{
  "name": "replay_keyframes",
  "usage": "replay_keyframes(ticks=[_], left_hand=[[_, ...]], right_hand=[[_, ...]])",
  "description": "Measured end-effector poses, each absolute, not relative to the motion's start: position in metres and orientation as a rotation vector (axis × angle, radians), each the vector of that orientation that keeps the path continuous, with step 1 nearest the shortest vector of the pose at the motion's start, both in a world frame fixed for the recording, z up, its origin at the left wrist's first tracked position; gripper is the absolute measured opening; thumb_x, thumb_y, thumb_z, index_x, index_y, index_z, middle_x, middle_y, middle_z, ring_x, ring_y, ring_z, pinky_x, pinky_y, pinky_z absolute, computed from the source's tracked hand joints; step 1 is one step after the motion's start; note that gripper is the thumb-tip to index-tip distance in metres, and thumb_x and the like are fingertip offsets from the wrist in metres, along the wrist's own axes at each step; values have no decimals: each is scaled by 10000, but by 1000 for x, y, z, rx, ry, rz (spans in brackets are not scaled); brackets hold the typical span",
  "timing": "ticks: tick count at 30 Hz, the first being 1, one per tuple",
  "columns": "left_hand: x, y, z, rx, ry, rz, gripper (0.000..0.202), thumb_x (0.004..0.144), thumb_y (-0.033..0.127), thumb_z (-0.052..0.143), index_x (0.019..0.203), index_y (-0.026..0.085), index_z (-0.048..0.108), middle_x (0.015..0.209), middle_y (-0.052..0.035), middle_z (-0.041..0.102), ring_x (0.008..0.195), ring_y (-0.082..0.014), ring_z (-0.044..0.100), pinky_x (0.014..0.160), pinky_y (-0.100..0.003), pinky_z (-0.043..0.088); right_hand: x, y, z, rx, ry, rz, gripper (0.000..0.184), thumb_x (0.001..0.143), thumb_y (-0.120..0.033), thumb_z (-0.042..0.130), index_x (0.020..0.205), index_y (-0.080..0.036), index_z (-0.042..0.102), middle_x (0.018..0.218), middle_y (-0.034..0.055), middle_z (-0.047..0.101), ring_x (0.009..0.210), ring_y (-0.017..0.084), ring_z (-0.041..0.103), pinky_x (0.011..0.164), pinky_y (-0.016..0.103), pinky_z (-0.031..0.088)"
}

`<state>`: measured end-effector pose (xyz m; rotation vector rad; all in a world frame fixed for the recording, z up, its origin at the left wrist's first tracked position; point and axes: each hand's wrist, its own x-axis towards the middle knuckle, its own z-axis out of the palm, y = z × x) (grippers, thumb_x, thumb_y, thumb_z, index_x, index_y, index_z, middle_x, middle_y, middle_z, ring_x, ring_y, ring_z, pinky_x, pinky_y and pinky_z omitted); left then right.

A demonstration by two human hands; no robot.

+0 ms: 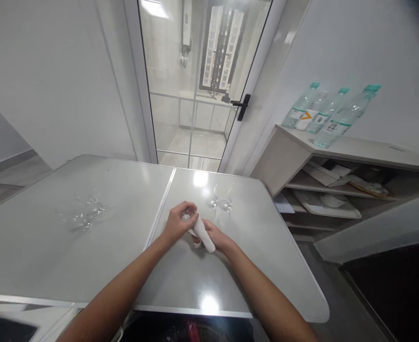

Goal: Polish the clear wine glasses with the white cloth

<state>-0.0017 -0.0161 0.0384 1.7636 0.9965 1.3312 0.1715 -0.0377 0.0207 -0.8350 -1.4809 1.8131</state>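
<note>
My left hand [176, 224] is curled around a small clear glass [185, 216], whose round end shows between thumb and fingers. A white cloth [204, 236] hangs folded against the glass, its end slanting toward me. Behind it, my right hand [214, 235] is closed on the cloth, with most of its fingers hidden. Just beyond my hands, two clear glasses [214, 203] stand on the grey table [266, 247]. Over on the left half of the table, several clear glass pieces [86, 216] sit grouped together, their outlines hard to make out.
A pale shelf unit [296, 164] at the right holds papers and trays, with several plastic bottles [332, 130] on top. Past the table's far edge is a glass door [181, 128] with a black handle [244, 107]. A dark flat object [8, 328] lies at bottom left.
</note>
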Motion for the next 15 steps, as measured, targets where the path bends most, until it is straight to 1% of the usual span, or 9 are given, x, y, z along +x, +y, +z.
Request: replay_keyframes(ticks=[3, 5, 6, 7, 9, 10, 12, 14, 15], left_hand=[[1, -17, 37, 1808, 1146, 1434, 156, 904, 338, 683, 964, 196, 657, 897, -35, 676, 819, -177, 657, 808, -328, 569], [1, -17, 36, 1787, 1198, 1471, 158, 912, 344, 674, 963, 198, 646, 893, -31, 666, 814, -174, 659, 802, -325, 572], [1, -16, 36, 1775, 1191, 1477, 158, 918, 347, 668, 968, 199, 642, 900, -32, 664, 822, -174, 663, 808, -326, 576], [0, -16, 36, 1766, 1164, 1480, 158, 926, 348, 659, 976, 200, 638, 910, -34, 663, 835, -175, 667, 815, -327, 582], [-3, -16, 35, 1765, 1087, 1484, 152, 946, 347, 638, 1002, 205, 632, 935, -39, 662, 864, -175, 674, 836, -330, 590], [-4, -16, 35, 1777, 1063, 1500, 147, 956, 342, 628, 1017, 209, 628, 949, -43, 662, 881, -177, 677, 849, -335, 592], [-9, -16, 33, 1828, 1091, 1606, 141, 962, 334, 623, 1040, 217, 622, 982, -54, 665, 923, -188, 678, 868, -352, 591], [-13, -15, 31, 1892, 1185, 1783, 164, 949, 331, 644, 1071, 226, 614, 1022, -69, 668, 976, -210, 678, 880, -381, 591], [-15, -15, 29, 1925, 1220, 1872, 184, 941, 328, 659, 1089, 231, 608, 1042, -75, 668, 1001, -222, 678, 885, -397, 593]], right_hand=[[170, -36, 20, -1028, -1751, 1290, 72, 854, -249, 586, 901, -211, 625, 702, -8, 594, 631, 165, 507, 668, 288, 427], [167, -35, 18, -1140, -1823, 984, 149, 816, -181, 564, 941, -213, 638, 708, -2, 607, 645, 180, 513, 694, 295, 419], [166, -35, 16, -1152, -1829, 938, 166, 810, -169, 558, 944, -214, 645, 714, 0, 615, 652, 184, 517, 696, 295, 417], [164, -34, 15, -1134, -1814, 971, 151, 821, -177, 552, 928, -213, 652, 720, 3, 626, 659, 186, 527, 689, 291, 419], [162, -32, 11, -1055, -1695, 1142, 114, 868, -239, 556, 865, -204, 664, 731, 11, 652, 680, 189, 557, 670, 283, 435], [163, -31, 9, -1032, -1573, 1188, 140, 888, -284, 568, 850, -197, 671, 745, 17, 670, 696, 193, 577, 670, 282, 449], [165, -28, 6, -1052, -1273, 1099, 202, 912, -364, 603, 914, -186, 699, 833, 40, 720, 776, 210, 630, 722, 296, 490], [168, -25, 5, -1071, -1017, 932, 266, 920, -416, 638, 1044, -191, 706, 980, 71, 754, 906, 232, 667, 826, 328, 514], [169, -24, 5, -1054, -950, 928, 298, 922, -439, 647, 1089, -197, 702, 1036, 84, 758, 954, 240, 674, 864, 345, 517]])
